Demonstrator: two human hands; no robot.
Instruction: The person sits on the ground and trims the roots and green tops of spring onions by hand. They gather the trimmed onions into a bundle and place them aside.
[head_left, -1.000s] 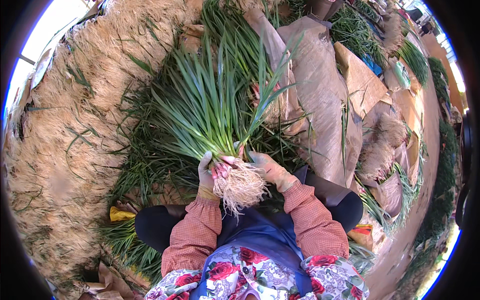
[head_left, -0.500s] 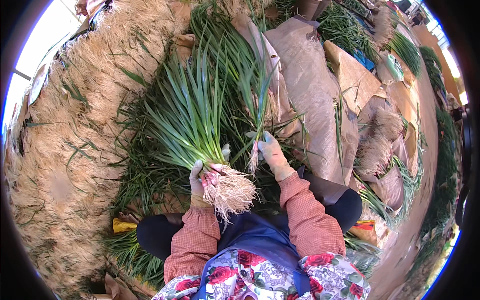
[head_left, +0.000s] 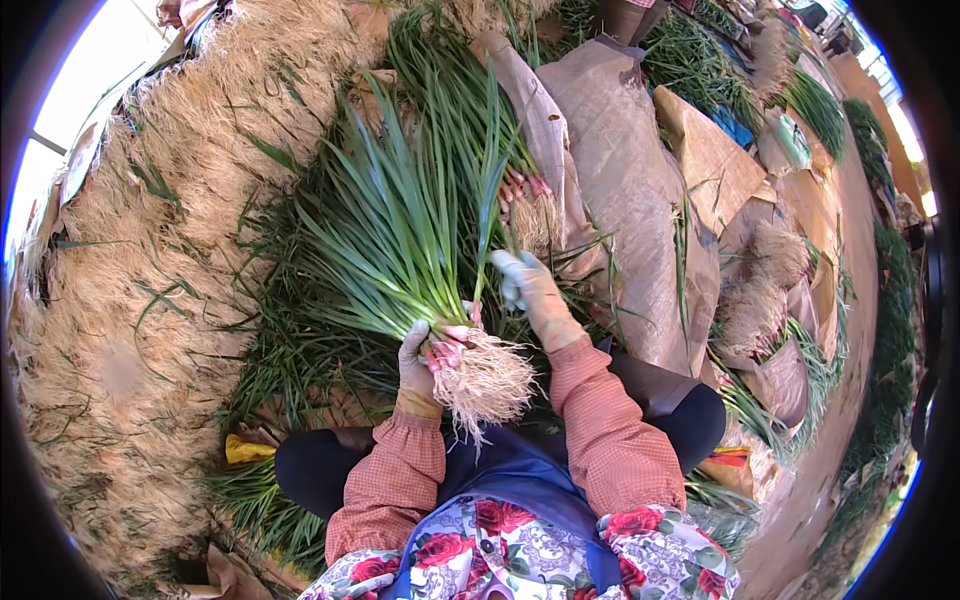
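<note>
My gloved left hand is wrapped round the base of a thick bunch of green garlic. Its long flat leaves fan away from me, and its pinkish bulbs end in a shaggy tuft of pale roots. Just to the right of the bunch, my gloved right hand is raised with its fingers extended and apart; no stalk shows in it. One slim stalk stands along the bunch's right edge, close to those fingers. Beyond lies a pile of more green garlic with pink bulbs and roots.
Pale dry roots spread in a broad mass on the left. Brown sheeting lies at the right, with more rooted bundles past it. Loose green leaves surround my crossed legs. At the top, part of another person's leg shows.
The small stalk with roots that my right hand held now rests against the bunch, and my right hand is free of it. My left hand and the bunch have shifted slightly right.
</note>
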